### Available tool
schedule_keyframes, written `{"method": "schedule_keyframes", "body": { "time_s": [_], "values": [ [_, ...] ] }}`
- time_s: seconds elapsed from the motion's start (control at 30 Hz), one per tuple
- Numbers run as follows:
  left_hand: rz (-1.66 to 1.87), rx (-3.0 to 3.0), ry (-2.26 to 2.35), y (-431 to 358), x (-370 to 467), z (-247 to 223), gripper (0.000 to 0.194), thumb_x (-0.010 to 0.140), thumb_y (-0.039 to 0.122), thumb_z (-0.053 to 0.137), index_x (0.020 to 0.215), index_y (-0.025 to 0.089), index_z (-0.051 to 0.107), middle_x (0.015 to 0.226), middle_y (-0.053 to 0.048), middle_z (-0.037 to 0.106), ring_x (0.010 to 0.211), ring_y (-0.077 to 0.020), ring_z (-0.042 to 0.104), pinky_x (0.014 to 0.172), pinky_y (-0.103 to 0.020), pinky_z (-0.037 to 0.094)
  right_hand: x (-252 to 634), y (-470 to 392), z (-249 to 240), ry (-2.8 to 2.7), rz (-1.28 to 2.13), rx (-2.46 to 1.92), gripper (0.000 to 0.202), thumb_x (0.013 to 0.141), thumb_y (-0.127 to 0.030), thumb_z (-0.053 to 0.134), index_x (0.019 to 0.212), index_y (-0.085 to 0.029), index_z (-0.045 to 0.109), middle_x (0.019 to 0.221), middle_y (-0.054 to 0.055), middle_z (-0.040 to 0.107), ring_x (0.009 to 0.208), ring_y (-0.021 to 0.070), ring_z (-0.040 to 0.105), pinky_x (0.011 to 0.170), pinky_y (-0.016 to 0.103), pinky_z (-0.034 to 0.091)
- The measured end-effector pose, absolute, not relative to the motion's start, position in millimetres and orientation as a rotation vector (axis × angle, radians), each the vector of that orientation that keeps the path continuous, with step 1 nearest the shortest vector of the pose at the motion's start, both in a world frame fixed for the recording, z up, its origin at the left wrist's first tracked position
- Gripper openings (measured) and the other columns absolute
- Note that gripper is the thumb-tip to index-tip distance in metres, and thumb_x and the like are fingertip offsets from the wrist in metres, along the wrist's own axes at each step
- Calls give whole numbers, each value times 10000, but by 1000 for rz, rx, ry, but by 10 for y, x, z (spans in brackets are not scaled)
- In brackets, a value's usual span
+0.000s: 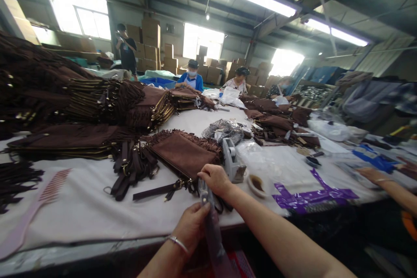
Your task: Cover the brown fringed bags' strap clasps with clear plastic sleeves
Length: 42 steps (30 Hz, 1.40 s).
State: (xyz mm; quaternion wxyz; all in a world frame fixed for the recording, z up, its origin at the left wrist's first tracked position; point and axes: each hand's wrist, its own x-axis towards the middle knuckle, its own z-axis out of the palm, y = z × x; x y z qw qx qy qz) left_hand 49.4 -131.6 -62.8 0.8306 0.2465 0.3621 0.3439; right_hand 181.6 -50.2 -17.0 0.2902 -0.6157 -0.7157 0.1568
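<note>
My left hand (191, 222), with a bracelet at the wrist, is closed on a long strip of clear plastic wrap (212, 230). A metal snap seems to shine through it; I cannot tell fully what lies inside. Higher on the same strip, my right hand (215, 179) pinches its top end. Just beyond my hands lies a brown fringed pouch (185, 153) with a zipper along its edge. A dark wrist strap (156, 190) with a gold clasp lies left of my hands. More straps (130, 167) are heaped farther left.
A grey tape dispenser (232, 160) and a small dish (256, 184) stand right of my hands, near purple tape (309, 195). A pink comb (39, 206) lies at left. Pouches (97, 100) are piled behind. A co-worker's hand (373, 174) shows at right; several people sit across.
</note>
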Motion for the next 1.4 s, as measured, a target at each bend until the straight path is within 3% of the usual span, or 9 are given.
{"method": "schedule_keyframes", "body": {
  "time_s": [0.23,0.33,0.43,0.53,0.67,0.77,0.93,1.17,1.4],
  "values": [
    [674,482,794,-1412,436,-637,328,797,453,652,859,136,597,730,-76,674,625,-183,645,530,-271,506,1808,-450,-373,-1799,542,-1668,192,826,-272,625,666,-170,659,655,22,669,639,135,586,614,223,402],
    [722,448,813,-1328,471,-604,256,805,380,658,858,137,598,728,-74,682,625,-181,654,528,-264,516,1799,-420,-421,-1754,573,-1668,191,822,-269,619,662,-170,651,644,9,655,636,130,576,616,220,410],
    [750,435,848,-1223,506,-547,188,823,304,638,824,119,607,673,-76,674,554,-162,628,484,-253,508,1848,-478,-360,-1714,582,-1666,157,832,-321,611,801,-179,668,688,2,665,668,136,592,635,226,424],
    [760,431,862,-1140,524,-497,153,831,256,622,835,104,628,685,-89,684,551,-167,634,477,-262,522,1964,-723,-293,-1584,605,-1681,266,877,-410,542,945,-173,641,749,22,676,681,145,613,633,240,444],
    [778,437,857,-1074,578,-450,98,828,162,602,841,74,644,693,-119,694,576,-179,658,530,-281,559,2117,-1387,-381,-1374,1072,-1663,445,893,-558,451,785,-156,608,707,40,666,583,141,610,546,238,451],
    [815,445,875,-1030,682,-432,46,815,100,598,828,75,634,722,-135,704,614,-197,680,552,-292,574,2136,-1938,-496,-1212,1510,-1553,490,830,-628,516,810,-145,599,710,38,662,594,146,618,532,232,457],
    [923,465,925,-924,885,-449,82,835,61,551,852,97,623,794,-128,722,670,-189,697,585,-283,580,2039,-2264,-476,-882,1776,-1471,478,687,-596,678,820,-159,538,612,-4,616,432,116,553,418,214,417],
    [977,507,989,-887,926,-460,84,818,59,577,850,100,642,768,-114,723,622,-175,683,524,-246,547,2024,-1961,-377,-865,1795,-1429,362,692,-487,652,759,-153,529,640,11,630,468,116,583,427,200,426],
    [917,471,955,-1014,873,-398,63,841,149,598,845,102,640,801,-131,721,670,-192,685,586,-280,567,1965,-2003,-469,-867,1749,-1467,219,761,-387,520,778,-169,509,540,-33,572,353,90,511,346,159,329]
  ]
}}
